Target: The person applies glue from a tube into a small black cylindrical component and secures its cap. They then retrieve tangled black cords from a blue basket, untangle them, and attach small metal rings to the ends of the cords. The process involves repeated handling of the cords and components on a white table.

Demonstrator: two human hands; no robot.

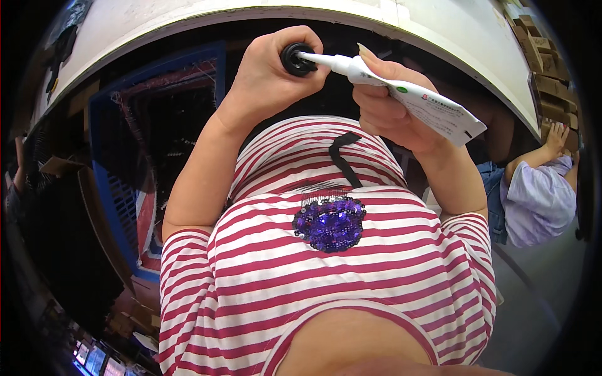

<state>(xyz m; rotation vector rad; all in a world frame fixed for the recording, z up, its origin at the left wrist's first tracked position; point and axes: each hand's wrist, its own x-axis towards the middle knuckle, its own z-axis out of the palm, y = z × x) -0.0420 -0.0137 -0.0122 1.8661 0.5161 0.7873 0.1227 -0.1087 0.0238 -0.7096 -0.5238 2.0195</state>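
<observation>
My left hand is wrapped round a black round part, its hollow end turned toward the right. In my right hand is a white squeeze tube with a long tapered nozzle. The nozzle tip reaches into the opening of the black part. Thumb and fingers press the tube near its shoulder, while its flat tail sticks out to the right. Most of the black part is hidden inside my left fist, so its full shape does not show.
A white table runs along the far side. On the left stands a blue plastic crate with a liner and dark contents. Another person in a pale shirt is at the right, beside stacked cardboard boxes.
</observation>
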